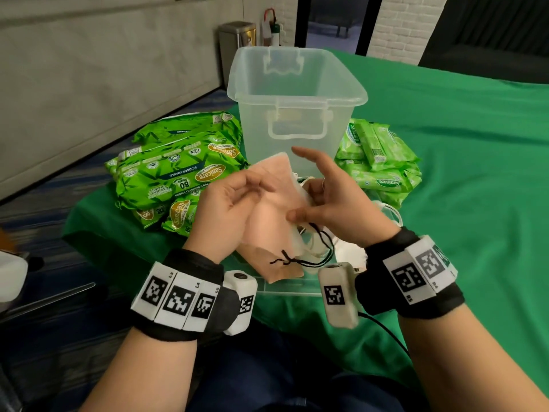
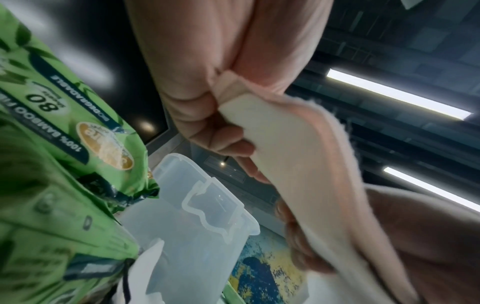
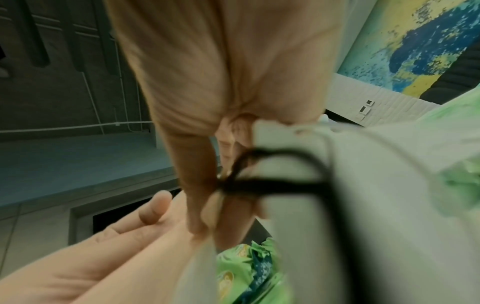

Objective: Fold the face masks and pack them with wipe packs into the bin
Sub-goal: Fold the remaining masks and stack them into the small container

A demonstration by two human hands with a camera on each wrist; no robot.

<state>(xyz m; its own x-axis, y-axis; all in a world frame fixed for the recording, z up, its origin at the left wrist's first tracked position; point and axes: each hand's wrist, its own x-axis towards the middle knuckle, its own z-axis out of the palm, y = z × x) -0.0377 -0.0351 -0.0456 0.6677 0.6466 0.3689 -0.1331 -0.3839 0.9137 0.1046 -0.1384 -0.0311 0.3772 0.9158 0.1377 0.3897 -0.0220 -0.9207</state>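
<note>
- Left hand (image 1: 228, 209): fingers curled, gripping the left edge of the pink face mask (image 1: 267, 203). The left wrist view confirms the pinch on a folded edge (image 2: 259, 127).
- Right hand (image 1: 329, 200): thumb pressed on the mask's right side, index finger raised and extended toward 12 o'clock. The lower fingers appear to clamp the white underside and a black ear loop (image 1: 315, 257); the right wrist view is blurred, so this grip is probable, not certain.
- Mask position: held in the air between both hands, directly in front of the clear bin (image 1: 297, 93). Its long axis runs from about 1 o'clock down to 7 o'clock.
- Key relation: the bin lies at 12 o'clock from the hands, opening upward and apparently empty. Both hands are about equally near it; the raised right index finger is nearest.
- Large wipe packs (image 1: 178, 171) lie at 10 o'clock; small wipe packs (image 1: 377, 162) lie at 2 o'clock.
- Judgement: folding is in progress; packing has not started.
</note>
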